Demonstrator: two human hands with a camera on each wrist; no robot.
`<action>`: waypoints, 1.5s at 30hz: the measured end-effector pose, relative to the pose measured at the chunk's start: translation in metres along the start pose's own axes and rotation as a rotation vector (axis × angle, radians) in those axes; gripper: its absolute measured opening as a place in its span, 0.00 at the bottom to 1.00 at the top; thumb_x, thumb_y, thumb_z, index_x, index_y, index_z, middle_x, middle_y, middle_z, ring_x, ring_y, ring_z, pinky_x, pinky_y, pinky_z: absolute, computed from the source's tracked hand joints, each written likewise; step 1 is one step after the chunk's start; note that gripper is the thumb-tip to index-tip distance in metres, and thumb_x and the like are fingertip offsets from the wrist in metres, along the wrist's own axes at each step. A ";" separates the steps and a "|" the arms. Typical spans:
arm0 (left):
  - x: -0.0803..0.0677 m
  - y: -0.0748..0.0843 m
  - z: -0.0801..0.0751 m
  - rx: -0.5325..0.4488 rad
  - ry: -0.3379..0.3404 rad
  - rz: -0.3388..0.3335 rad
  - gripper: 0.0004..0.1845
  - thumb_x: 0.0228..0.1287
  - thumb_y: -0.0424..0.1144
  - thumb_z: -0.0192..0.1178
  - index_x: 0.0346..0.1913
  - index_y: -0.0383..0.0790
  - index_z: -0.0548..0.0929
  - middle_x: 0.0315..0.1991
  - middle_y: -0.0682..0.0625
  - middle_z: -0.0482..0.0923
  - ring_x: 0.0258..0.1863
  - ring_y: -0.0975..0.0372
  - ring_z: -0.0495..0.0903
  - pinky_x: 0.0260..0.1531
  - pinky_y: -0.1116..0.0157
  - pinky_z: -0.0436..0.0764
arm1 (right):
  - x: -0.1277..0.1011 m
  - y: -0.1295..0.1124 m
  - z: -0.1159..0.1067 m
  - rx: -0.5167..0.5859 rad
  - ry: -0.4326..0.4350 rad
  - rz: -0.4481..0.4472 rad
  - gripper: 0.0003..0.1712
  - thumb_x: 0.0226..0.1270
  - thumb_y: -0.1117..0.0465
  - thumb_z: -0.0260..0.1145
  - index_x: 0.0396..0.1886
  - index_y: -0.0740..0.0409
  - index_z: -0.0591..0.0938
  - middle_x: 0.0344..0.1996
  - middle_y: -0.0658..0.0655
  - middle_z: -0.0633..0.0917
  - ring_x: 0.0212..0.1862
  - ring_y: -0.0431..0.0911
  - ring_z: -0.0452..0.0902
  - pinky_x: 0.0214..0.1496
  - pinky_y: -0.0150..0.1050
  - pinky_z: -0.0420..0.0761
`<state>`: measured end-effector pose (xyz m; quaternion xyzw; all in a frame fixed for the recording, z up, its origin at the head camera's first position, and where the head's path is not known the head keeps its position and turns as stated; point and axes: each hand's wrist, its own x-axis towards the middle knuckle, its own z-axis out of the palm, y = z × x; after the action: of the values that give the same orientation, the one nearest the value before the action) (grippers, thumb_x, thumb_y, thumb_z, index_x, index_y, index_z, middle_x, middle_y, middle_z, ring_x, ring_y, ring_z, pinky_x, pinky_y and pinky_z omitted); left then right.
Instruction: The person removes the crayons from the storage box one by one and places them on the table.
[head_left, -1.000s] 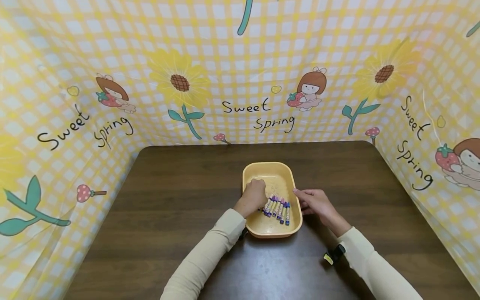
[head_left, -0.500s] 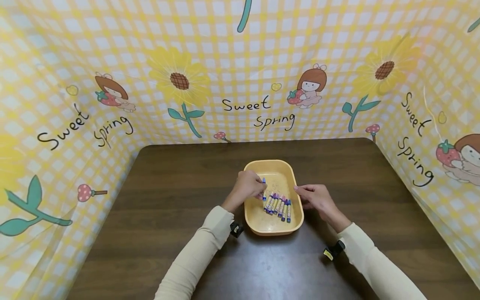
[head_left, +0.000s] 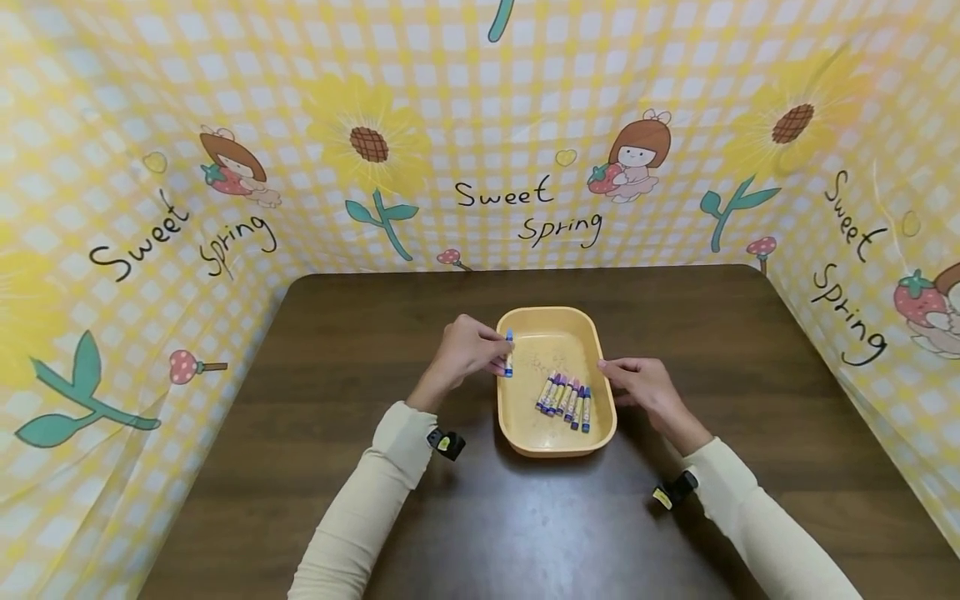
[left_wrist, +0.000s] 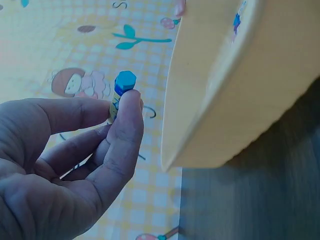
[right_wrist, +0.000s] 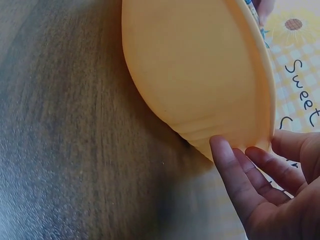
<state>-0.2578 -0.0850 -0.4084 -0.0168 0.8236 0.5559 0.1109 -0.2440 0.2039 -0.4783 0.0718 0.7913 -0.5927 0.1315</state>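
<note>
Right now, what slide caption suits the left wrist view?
Left hand pinches a crayon near the tray.

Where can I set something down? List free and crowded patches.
Free: wood-grain table between the yellow tray and gingham backdrop, in front of the tray between the cream sleeves, and outside either sleeve; also the tray's near end. Crowded: mid-tray, where crayons lie, and both side rims: left grip pinching another crayon, right grip holding the tray.

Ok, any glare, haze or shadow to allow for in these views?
Head: whitish glare on the dark brown wooden table in the foreground; left wrist: yellow checked fabric backdrop hazy at upper left, but the blue-ended cylindrical crayon clear enough; right wrist: dark shadow under the yellow rounded plastic tray.
</note>
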 end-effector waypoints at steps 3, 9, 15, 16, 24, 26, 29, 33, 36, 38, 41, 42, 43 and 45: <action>0.000 -0.003 -0.007 -0.021 0.012 -0.004 0.10 0.61 0.32 0.70 0.40 0.26 0.89 0.26 0.38 0.88 0.17 0.61 0.85 0.25 0.62 0.90 | 0.000 -0.001 -0.002 0.003 0.002 -0.002 0.29 0.72 0.50 0.67 0.58 0.72 0.82 0.47 0.63 0.88 0.38 0.40 0.85 0.40 0.40 0.91; -0.002 -0.013 -0.019 -0.064 0.025 -0.012 0.10 0.61 0.32 0.71 0.40 0.25 0.89 0.28 0.38 0.88 0.18 0.60 0.86 0.25 0.63 0.90 | 0.001 -0.001 -0.004 0.008 0.006 -0.008 0.29 0.72 0.50 0.67 0.58 0.73 0.81 0.45 0.61 0.88 0.37 0.39 0.85 0.40 0.40 0.91; -0.007 -0.025 -0.030 -0.109 0.025 -0.022 0.11 0.60 0.31 0.70 0.40 0.23 0.89 0.30 0.36 0.88 0.19 0.60 0.86 0.34 0.53 0.91 | 0.002 -0.003 -0.006 0.016 -0.003 -0.014 0.31 0.72 0.49 0.67 0.58 0.74 0.80 0.43 0.58 0.88 0.36 0.38 0.84 0.40 0.39 0.91; -0.007 -0.027 -0.031 -0.111 0.023 -0.023 0.11 0.60 0.31 0.70 0.40 0.23 0.88 0.30 0.36 0.88 0.19 0.60 0.86 0.36 0.50 0.90 | 0.002 -0.004 -0.006 0.016 -0.004 -0.015 0.31 0.72 0.49 0.67 0.58 0.74 0.80 0.43 0.59 0.88 0.36 0.38 0.85 0.40 0.39 0.91; -0.008 -0.045 -0.038 -0.117 0.027 -0.059 0.12 0.61 0.31 0.70 0.41 0.22 0.88 0.25 0.40 0.88 0.19 0.61 0.86 0.41 0.45 0.89 | 0.004 -0.004 -0.006 0.014 -0.013 -0.020 0.32 0.72 0.49 0.67 0.59 0.74 0.80 0.45 0.59 0.88 0.37 0.37 0.85 0.40 0.39 0.91; -0.009 -0.049 -0.039 -0.112 0.028 -0.067 0.12 0.61 0.31 0.70 0.41 0.22 0.88 0.26 0.40 0.88 0.19 0.61 0.86 0.39 0.48 0.90 | 0.004 -0.004 -0.006 0.016 -0.015 -0.018 0.31 0.72 0.49 0.67 0.59 0.74 0.80 0.44 0.58 0.88 0.37 0.37 0.85 0.40 0.39 0.91; -0.010 -0.054 -0.041 -0.104 0.035 -0.074 0.11 0.61 0.31 0.70 0.41 0.22 0.88 0.26 0.39 0.88 0.18 0.61 0.86 0.36 0.51 0.91 | 0.003 -0.003 -0.005 0.020 -0.016 -0.014 0.31 0.73 0.50 0.66 0.59 0.75 0.80 0.43 0.57 0.88 0.36 0.37 0.85 0.40 0.38 0.91; -0.011 -0.062 -0.043 -0.096 0.050 -0.088 0.11 0.60 0.30 0.70 0.41 0.22 0.88 0.25 0.40 0.88 0.17 0.62 0.85 0.34 0.52 0.91 | 0.001 -0.002 -0.004 0.019 -0.020 -0.004 0.30 0.73 0.51 0.66 0.59 0.75 0.79 0.45 0.59 0.88 0.36 0.37 0.85 0.40 0.38 0.91; -0.011 -0.068 -0.045 -0.089 0.064 -0.107 0.10 0.60 0.30 0.70 0.39 0.22 0.88 0.23 0.42 0.87 0.16 0.63 0.85 0.32 0.54 0.91 | 0.001 -0.001 -0.003 0.018 -0.020 0.001 0.30 0.73 0.51 0.66 0.59 0.75 0.79 0.48 0.62 0.87 0.37 0.37 0.85 0.41 0.39 0.91; -0.011 -0.073 -0.045 -0.070 0.074 -0.120 0.09 0.59 0.29 0.70 0.38 0.23 0.89 0.22 0.43 0.87 0.15 0.63 0.84 0.31 0.55 0.91 | 0.000 -0.001 -0.003 0.012 -0.019 0.003 0.31 0.73 0.50 0.66 0.59 0.74 0.79 0.49 0.62 0.87 0.38 0.37 0.85 0.41 0.39 0.91; -0.010 -0.079 -0.045 0.004 0.092 -0.120 0.08 0.59 0.30 0.71 0.35 0.25 0.90 0.20 0.43 0.86 0.15 0.62 0.84 0.29 0.57 0.91 | -0.001 0.000 -0.002 0.010 -0.015 0.007 0.32 0.73 0.49 0.66 0.60 0.74 0.80 0.49 0.62 0.87 0.38 0.37 0.85 0.41 0.38 0.91; -0.010 -0.081 -0.045 0.034 0.097 -0.121 0.07 0.59 0.31 0.71 0.35 0.26 0.90 0.20 0.43 0.87 0.15 0.62 0.85 0.28 0.57 0.90 | -0.001 0.000 -0.002 0.010 -0.014 0.008 0.32 0.72 0.48 0.66 0.60 0.73 0.80 0.49 0.62 0.87 0.38 0.37 0.85 0.41 0.38 0.91; -0.010 -0.082 -0.045 0.068 0.103 -0.120 0.07 0.59 0.31 0.71 0.34 0.27 0.90 0.20 0.43 0.87 0.15 0.61 0.85 0.28 0.57 0.90 | -0.001 0.000 -0.002 0.011 -0.014 0.010 0.32 0.72 0.48 0.66 0.60 0.73 0.80 0.49 0.62 0.87 0.38 0.37 0.84 0.42 0.38 0.91; -0.010 -0.086 -0.045 0.158 0.120 -0.117 0.06 0.59 0.33 0.71 0.33 0.30 0.91 0.20 0.44 0.87 0.15 0.61 0.86 0.26 0.59 0.90 | -0.002 0.001 -0.002 0.012 -0.012 0.011 0.32 0.72 0.48 0.67 0.60 0.73 0.80 0.48 0.61 0.87 0.38 0.37 0.84 0.42 0.38 0.91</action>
<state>-0.2427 -0.1597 -0.4685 -0.0891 0.8677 0.4798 0.0947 -0.2422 0.2056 -0.4779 0.0734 0.7866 -0.5971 0.1392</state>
